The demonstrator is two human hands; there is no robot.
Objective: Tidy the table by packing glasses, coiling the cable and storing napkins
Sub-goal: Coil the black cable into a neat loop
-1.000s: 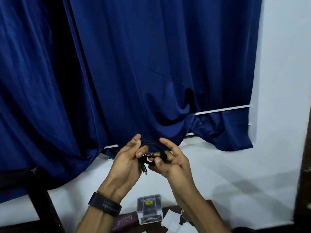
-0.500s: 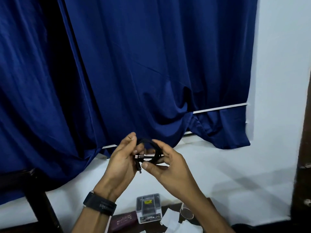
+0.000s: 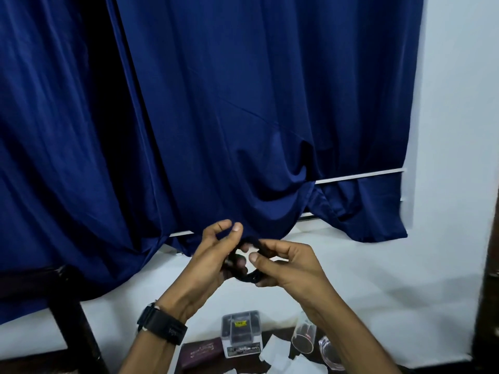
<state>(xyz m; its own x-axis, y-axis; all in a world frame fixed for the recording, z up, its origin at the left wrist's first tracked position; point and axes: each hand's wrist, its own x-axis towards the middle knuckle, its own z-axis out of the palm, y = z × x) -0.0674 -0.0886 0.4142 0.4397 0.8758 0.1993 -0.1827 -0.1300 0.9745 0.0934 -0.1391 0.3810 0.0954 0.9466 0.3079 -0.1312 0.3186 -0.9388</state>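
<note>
A black cable (image 3: 249,276), wound into a small loop, hangs in the air in front of the blue curtain. My left hand (image 3: 213,257), with a black watch on its wrist, grips the loop's left side. My right hand (image 3: 289,265) pinches the right side between thumb and fingers. Far below, on the dark table (image 3: 290,354), stand two clear glasses (image 3: 303,337) (image 3: 329,354). White napkins (image 3: 274,352) lie scattered around them. Part of the cable is hidden inside my hands.
A clear plastic box (image 3: 241,333) and a maroon case (image 3: 199,356) sit on the table near the wall. A dark chair frame (image 3: 73,317) stands at the lower left. The blue curtain (image 3: 243,117) covers the window; a white wall lies to the right.
The view has tilted down a little, showing more of the table and both glasses. My hands have closed in on the cable loop, and my right thumb now presses over it.
</note>
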